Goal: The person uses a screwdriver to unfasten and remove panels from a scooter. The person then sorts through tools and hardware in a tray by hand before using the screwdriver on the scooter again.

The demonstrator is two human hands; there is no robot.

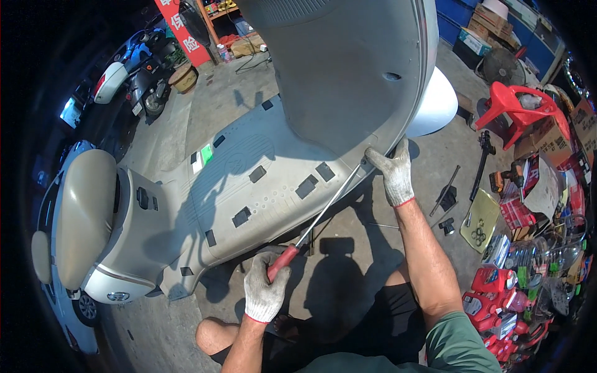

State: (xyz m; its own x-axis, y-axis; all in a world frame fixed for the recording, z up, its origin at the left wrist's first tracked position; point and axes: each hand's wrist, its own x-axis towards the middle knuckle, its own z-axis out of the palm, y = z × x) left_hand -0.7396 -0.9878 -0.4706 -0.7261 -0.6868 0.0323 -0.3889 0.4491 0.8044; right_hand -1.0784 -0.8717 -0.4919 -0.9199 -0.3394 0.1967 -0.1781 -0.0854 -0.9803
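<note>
A beige scooter stands in front of me, with its floorboard between the seat and the tall grey front panel. My gloved left hand is closed around the red handle of a long screwdriver. Its shaft slants up to the right, and the tip meets the panel's lower edge. Beside the tip, my gloved right hand grips that edge, thumb in front and the other fingers partly hidden behind it. Several dark pads lie on the floorboard.
To the right are a red plastic stool, a yellowish tray with small parts, a cordless drill and several red bottles. A long black tool lies on the concrete. A parked motorbike is at the far left.
</note>
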